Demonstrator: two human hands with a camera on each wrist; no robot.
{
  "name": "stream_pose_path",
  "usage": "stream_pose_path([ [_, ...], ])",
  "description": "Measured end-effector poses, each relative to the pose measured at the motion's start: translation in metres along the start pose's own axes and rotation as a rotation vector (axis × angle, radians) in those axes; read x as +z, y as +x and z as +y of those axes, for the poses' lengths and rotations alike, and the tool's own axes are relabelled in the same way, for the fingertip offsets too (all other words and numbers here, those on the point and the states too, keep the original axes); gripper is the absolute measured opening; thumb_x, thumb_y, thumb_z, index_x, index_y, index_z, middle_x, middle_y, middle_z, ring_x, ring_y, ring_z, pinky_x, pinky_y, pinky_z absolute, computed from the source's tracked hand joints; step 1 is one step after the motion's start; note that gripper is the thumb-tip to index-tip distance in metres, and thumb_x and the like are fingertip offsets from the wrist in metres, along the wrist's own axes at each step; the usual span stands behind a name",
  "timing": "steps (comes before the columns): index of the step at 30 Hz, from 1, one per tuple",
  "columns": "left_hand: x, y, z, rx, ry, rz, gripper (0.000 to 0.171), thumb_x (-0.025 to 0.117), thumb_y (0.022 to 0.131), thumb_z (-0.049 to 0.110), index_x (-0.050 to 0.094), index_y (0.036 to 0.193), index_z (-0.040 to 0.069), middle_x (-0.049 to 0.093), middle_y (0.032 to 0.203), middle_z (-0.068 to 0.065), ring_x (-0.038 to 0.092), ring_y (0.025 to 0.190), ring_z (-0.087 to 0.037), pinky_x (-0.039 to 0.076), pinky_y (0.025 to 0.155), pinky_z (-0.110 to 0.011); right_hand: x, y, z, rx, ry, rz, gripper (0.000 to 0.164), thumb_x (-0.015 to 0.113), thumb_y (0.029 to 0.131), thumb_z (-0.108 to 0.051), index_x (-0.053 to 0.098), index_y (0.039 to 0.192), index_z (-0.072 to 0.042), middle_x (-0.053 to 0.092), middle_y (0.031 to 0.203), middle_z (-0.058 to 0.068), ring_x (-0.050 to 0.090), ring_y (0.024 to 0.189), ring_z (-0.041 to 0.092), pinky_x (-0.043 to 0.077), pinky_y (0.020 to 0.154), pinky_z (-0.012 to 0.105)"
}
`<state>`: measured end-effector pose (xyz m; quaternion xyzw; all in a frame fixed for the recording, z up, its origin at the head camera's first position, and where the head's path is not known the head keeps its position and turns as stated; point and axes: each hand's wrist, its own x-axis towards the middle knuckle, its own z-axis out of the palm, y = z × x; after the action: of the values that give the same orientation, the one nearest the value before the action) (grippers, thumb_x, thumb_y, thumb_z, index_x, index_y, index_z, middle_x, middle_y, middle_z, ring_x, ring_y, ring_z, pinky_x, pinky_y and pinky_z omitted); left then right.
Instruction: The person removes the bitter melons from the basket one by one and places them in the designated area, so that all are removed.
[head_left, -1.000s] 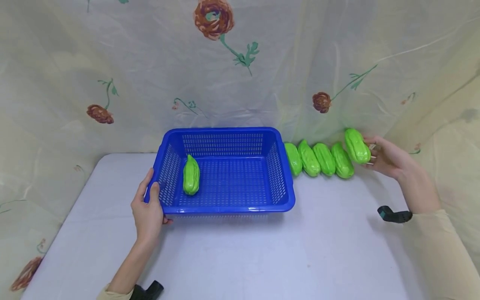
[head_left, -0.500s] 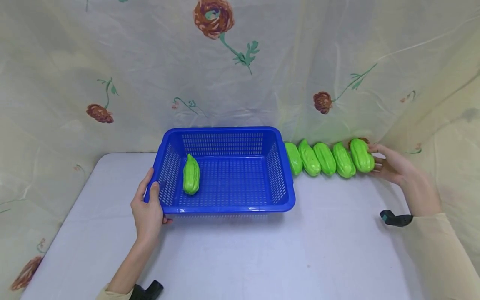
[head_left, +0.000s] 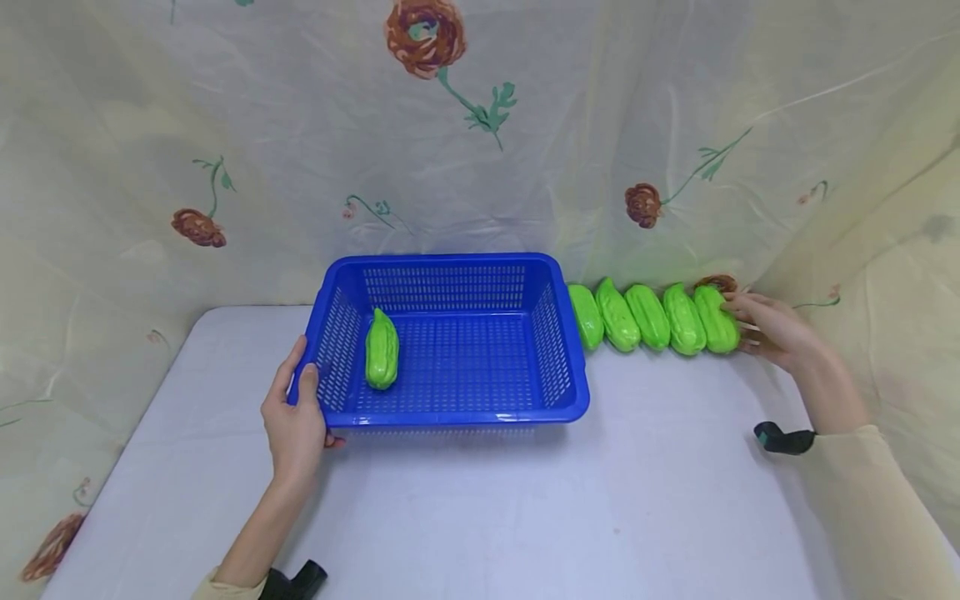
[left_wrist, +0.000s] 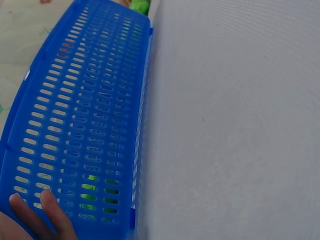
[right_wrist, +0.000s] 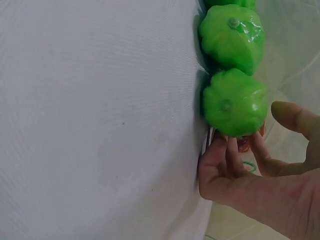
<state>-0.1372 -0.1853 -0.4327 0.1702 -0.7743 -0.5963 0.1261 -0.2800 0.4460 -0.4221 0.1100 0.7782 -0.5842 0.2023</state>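
Observation:
A blue plastic basket with slotted walls stands in the middle of the table, one glossy green bitter melon lying at its left inside. My left hand grips the basket's front left corner; in the left wrist view its fingers lie against the slotted wall. Right of the basket, several matching bitter melons lean side by side in a row. At the row's right end my right hand touches the last bitter melon. The right wrist view shows the fingers against its side, the thumb apart from it.
A white cloth covers the table. Pale floral sheeting hangs behind and at both sides, close behind the basket and the row of melons. Dark devices are worn at both wrists.
My right hand has lowered the last bitter melon to the right end of the row and its thumb has come off it. The left hand and the basket stay where they were.

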Motion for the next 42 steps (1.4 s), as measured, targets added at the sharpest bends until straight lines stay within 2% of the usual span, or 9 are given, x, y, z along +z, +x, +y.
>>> stream_pose_path([
  [5, 0.000, 0.000, 0.000, 0.003, 0.011, 0.003, 0.050, 0.041, 0.118, 0.036, 0.038, 0.167, 0.039, 0.048, 0.166, -0.013, 0.063, 0.049, -0.010, 0.056, 0.041, -0.022, 0.002, -0.001, 0.000, -0.027, -0.053, 0.030, 0.012, 0.044, 0.116, -0.039, 0.049, 0.127, -0.040, 0.052, 0.109, -0.027, 0.049, 0.103, 0.002, 0.051, 0.085, 0.019],
  [15, 0.000, 0.000, -0.001, 0.005, -0.007, -0.003, 0.050, 0.041, 0.118, 0.036, 0.039, 0.167, 0.039, 0.047, 0.166, -0.014, 0.061, 0.047, -0.010, 0.056, 0.041, -0.022, 0.006, 0.000, -0.001, -0.048, -0.093, 0.051, 0.021, 0.048, 0.115, -0.042, 0.048, 0.135, -0.036, 0.050, 0.114, -0.026, 0.046, 0.105, 0.003, 0.049, 0.084, 0.021],
  [18, 0.000, 0.000, -0.001, 0.004, -0.012, -0.003, 0.049, 0.041, 0.118, 0.035, 0.039, 0.167, 0.039, 0.047, 0.166, -0.013, 0.061, 0.047, -0.010, 0.056, 0.041, -0.022, 0.009, -0.002, -0.003, -0.045, 0.014, 0.089, 0.016, 0.053, 0.113, -0.037, 0.055, 0.129, -0.035, 0.053, 0.111, -0.026, 0.049, 0.105, 0.002, 0.049, 0.081, 0.021],
  [21, 0.000, 0.000, 0.000, -0.002, -0.017, -0.003, 0.049, 0.041, 0.118, 0.035, 0.039, 0.167, 0.040, 0.047, 0.167, -0.013, 0.061, 0.047, -0.010, 0.056, 0.041, -0.022, 0.014, -0.005, -0.008, -0.046, 0.152, 0.194, 0.011, 0.055, 0.112, -0.031, 0.061, 0.121, -0.036, 0.052, 0.112, -0.025, 0.052, 0.103, 0.002, 0.048, 0.078, 0.020],
  [25, -0.001, 0.000, 0.000, -0.008, -0.019, -0.004, 0.049, 0.041, 0.118, 0.035, 0.040, 0.166, 0.040, 0.047, 0.167, -0.013, 0.059, 0.045, -0.008, 0.056, 0.041, -0.022, 0.025, -0.009, -0.017, -0.080, 0.319, 0.356, 0.015, 0.056, 0.109, -0.024, 0.062, 0.118, -0.035, 0.051, 0.114, -0.023, 0.052, 0.102, 0.001, 0.044, 0.077, 0.021],
  [28, -0.001, 0.000, 0.001, -0.009, -0.015, -0.003, 0.049, 0.041, 0.118, 0.036, 0.040, 0.167, 0.040, 0.047, 0.167, -0.013, 0.058, 0.045, -0.007, 0.056, 0.041, -0.023, 0.035, -0.013, -0.028, -0.121, 0.428, 0.408, 0.019, 0.057, 0.107, -0.018, 0.065, 0.116, -0.032, 0.053, 0.116, -0.020, 0.053, 0.102, 0.001, 0.043, 0.076, 0.021],
  [35, -0.003, 0.000, 0.001, -0.010, -0.014, -0.008, 0.049, 0.041, 0.118, 0.035, 0.038, 0.167, 0.041, 0.045, 0.168, -0.015, 0.059, 0.045, -0.010, 0.055, 0.040, -0.023, 0.068, -0.022, -0.057, -0.241, 0.752, 0.289, 0.019, 0.059, 0.106, -0.004, 0.067, 0.115, -0.018, 0.054, 0.118, -0.009, 0.057, 0.089, 0.008, 0.044, 0.070, 0.023],
  [38, -0.002, 0.000, 0.000, -0.012, -0.018, -0.017, 0.050, 0.040, 0.118, 0.036, 0.038, 0.167, 0.041, 0.044, 0.169, -0.016, 0.058, 0.044, -0.010, 0.055, 0.039, -0.023, 0.087, -0.025, -0.068, -0.288, 0.788, 0.262, 0.021, 0.057, 0.106, 0.000, 0.061, 0.119, -0.015, 0.051, 0.116, -0.006, 0.052, 0.085, 0.011, 0.040, 0.067, 0.024],
  [42, -0.001, 0.001, 0.000, -0.016, -0.018, -0.013, 0.049, 0.041, 0.118, 0.036, 0.038, 0.167, 0.042, 0.045, 0.168, -0.016, 0.058, 0.044, -0.010, 0.055, 0.039, -0.023, 0.115, -0.028, -0.080, -0.303, 0.758, 0.192, 0.018, 0.055, 0.107, -0.002, 0.058, 0.118, -0.016, 0.047, 0.118, -0.007, 0.050, 0.096, 0.011, 0.040, 0.072, 0.025],
])
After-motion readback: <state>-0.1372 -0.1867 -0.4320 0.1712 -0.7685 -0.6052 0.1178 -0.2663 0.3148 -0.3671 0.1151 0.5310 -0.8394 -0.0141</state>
